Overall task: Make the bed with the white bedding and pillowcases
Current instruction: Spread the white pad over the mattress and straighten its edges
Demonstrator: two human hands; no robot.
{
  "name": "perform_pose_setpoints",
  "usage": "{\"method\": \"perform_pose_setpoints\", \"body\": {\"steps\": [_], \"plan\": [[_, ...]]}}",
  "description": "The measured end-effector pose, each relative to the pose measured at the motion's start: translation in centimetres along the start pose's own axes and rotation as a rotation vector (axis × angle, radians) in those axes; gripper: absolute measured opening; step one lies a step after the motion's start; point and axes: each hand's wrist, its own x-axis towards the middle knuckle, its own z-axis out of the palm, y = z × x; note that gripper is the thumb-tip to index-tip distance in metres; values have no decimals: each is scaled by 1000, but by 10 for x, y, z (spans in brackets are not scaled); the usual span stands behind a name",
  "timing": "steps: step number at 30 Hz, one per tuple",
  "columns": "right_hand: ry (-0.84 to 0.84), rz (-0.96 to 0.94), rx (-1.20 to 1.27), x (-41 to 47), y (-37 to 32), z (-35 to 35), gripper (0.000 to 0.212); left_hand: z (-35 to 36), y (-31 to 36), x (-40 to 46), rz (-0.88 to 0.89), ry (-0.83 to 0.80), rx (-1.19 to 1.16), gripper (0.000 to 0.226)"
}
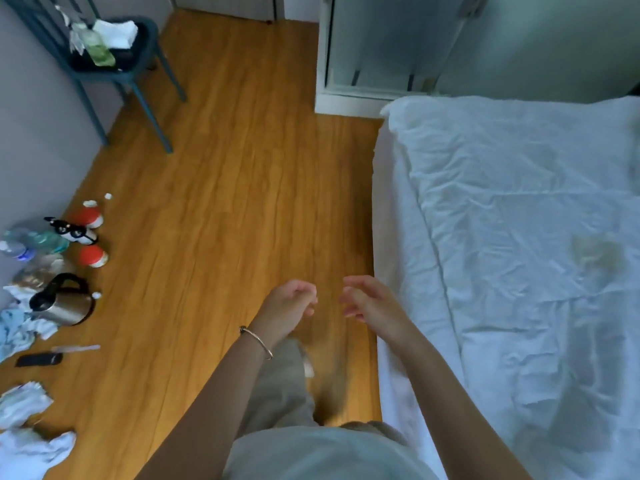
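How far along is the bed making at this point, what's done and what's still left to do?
Done: a white duvet is spread over the bed, covering the part in view, though wrinkled, and a white sheet covers the mattress side. In hand: nothing; the left hand and right hand hover loosely open over the floor beside the bed. Left: smoothing the wrinkles; no pillows or pillowcases are in view.

A wrinkled white sheet [519, 209] covers the bed [391, 237].
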Motion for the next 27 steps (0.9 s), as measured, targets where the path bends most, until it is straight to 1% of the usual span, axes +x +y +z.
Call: {"method": "perform_pose_setpoints", "body": {"steps": [3, 7, 11, 15, 17, 19, 21, 25, 27], "plan": [[38, 55, 28, 85, -35, -21, 25, -19, 58, 96, 55, -65, 58, 11], [122, 136, 38, 181, -97, -68, 24, -36, 155, 213, 58, -177, 209, 15], [218, 186, 100, 266, -152, -123, 24, -30, 244, 308, 90, -307, 290, 20], [302, 223, 208, 354, -183, -181, 23, -8, 302, 408, 63, -384, 349, 18], [374, 255, 271, 402, -188, -213, 21, 10, 327, 462, 73, -414, 439, 17], [464, 288, 332, 452, -181, -247, 20, 36, 355, 518, 136, -458, 505, 16], [545, 346, 376, 494, -164, -272, 25, 64, 382, 572, 167, -527, 541, 18], [647, 516, 302, 547, -138, -287, 35, 114, 415, 653, 197, -717, 727, 23], [707, 567, 242, 568, -131, -287, 43, 132, 424, 689, 253, -763, 862, 26]]}}
